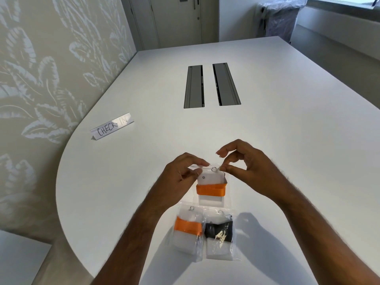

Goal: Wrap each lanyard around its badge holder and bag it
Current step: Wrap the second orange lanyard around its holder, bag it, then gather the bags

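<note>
Nearby, "CHECK-IN" on tent card (112, 126)

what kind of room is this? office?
Likely an office meeting room serving as an event check-in desk: a large white conference table with two cable troughs, and a handwritten "CHECK-IN" sign.

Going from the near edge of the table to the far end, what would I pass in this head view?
Two filled bags, orange and black side by side → held bag, pinched by left hand and right hand → CHECK-IN sign → two cable slots.
</note>
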{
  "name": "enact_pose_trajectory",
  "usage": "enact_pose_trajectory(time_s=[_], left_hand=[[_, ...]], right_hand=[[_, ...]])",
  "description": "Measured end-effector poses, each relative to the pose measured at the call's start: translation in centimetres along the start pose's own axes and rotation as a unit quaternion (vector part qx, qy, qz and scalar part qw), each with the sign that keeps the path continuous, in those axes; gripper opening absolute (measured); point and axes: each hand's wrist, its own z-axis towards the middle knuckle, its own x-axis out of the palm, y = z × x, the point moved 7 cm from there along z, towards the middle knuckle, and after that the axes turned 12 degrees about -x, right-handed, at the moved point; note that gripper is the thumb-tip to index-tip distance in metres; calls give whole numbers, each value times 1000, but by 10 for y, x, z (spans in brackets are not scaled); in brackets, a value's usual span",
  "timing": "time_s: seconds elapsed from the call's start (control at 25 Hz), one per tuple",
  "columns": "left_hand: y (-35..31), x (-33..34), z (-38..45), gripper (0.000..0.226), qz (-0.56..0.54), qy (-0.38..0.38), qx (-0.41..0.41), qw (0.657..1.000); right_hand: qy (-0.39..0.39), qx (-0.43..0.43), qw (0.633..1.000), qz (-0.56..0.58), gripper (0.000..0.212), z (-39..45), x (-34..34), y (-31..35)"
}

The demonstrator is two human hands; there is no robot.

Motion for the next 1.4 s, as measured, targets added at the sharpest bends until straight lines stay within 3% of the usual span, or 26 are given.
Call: enact_pose_trajectory(time_s=[0.24, 0.4, 0.56, 0.88, 1.2, 1.4], left_hand=[[-1, -9, 2, 17, 60, 41, -27, 997], [0, -19, 4, 26, 112, 56, -31, 992], [0, -16, 3, 21, 150, 145, -41, 977], [0, -6, 5, 13, 154, 184, -3, 971], [-8, 6, 6, 23, 232, 227, 27, 945], [-9, -5, 10, 23, 131, 178, -18, 975]], right_hand=[[76, -30, 997, -5, 45, 12, -1, 25], [115, -25, 993, -6, 50, 14, 0, 30], [147, -24, 989, 7, 45, 11, 3, 30], [150, -3, 988, 41, 38, 9, 0, 27], [165, 27, 981, 95, 32, 7, 2, 22], [127, 27, 986, 105, 34, 6, -8, 14]])
